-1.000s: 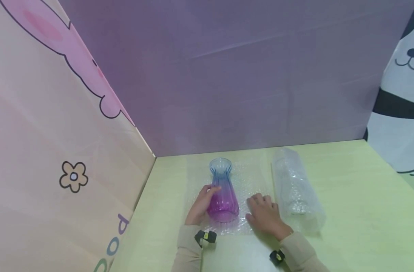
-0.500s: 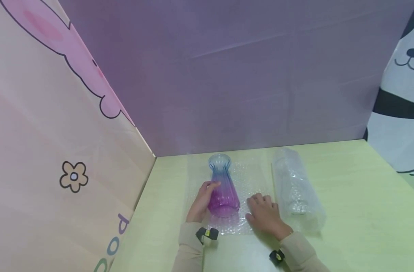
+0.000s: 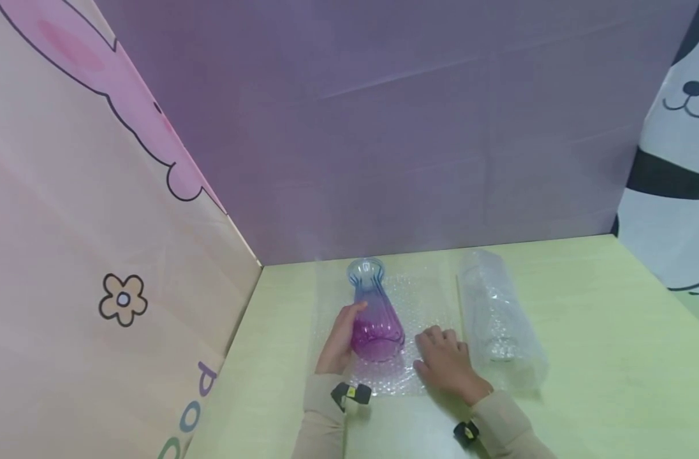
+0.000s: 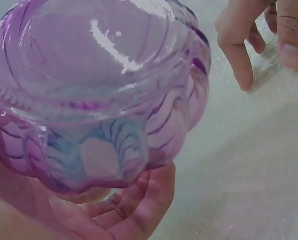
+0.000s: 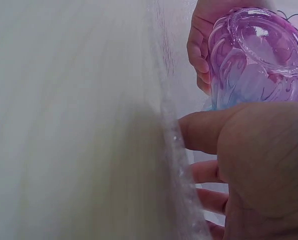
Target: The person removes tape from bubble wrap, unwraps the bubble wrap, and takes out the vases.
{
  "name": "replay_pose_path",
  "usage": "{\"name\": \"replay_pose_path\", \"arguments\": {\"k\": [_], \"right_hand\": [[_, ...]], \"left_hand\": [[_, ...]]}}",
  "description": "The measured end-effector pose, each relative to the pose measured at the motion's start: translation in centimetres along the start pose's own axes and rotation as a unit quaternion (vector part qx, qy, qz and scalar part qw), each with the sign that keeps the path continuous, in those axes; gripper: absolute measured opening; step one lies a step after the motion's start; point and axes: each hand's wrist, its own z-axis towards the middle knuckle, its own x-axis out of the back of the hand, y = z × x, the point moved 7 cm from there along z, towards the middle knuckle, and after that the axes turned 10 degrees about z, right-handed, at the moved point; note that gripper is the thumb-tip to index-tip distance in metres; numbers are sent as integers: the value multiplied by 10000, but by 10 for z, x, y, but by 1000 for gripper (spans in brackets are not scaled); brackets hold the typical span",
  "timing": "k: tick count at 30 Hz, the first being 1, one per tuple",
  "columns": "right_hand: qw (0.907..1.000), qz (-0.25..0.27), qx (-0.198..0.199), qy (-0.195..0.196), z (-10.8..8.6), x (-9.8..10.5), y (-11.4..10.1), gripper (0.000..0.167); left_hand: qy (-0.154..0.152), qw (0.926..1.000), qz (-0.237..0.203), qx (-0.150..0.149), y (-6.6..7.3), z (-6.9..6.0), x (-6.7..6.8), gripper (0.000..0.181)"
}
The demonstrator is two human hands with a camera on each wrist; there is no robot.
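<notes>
A glass vase, blue at the flared neck and fading to purple at the base, lies over a sheet of bubble wrap. My left hand grips its left side, thumb on top and fingers curled beneath, as the left wrist view shows. The base faces me and looks raised off the sheet. To the right of the vase, my right hand rests on the near right part of the bubble wrap, fingertips down and thumb apart. Nothing is gripped in it.
A clear glass object wrapped in bubble wrap lies on the pale yellow table, right of the sheet. A purple wall stands behind, and a printed wall borders the left.
My left hand has shifted the vase slightly away from me, and its neck has swung a little to the left. The right hand has stayed in place on the bubble wrap.
</notes>
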Motion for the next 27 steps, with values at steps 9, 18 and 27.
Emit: {"name": "replay_pose_path", "arguments": {"k": [9,18,27], "right_hand": [[10000,-19,-4,-8,1,-1,2,32],[10000,1,-57,-3,1,-2,3,32],[10000,7,-80,-4,1,-2,3,30]], "left_hand": [[-383,9957,-831,109,-2,0,-5,73],[-234,9938,-1085,-111,3,6,-5,56],[-300,9901,-1359,-154,7,7,-5,72]]}}
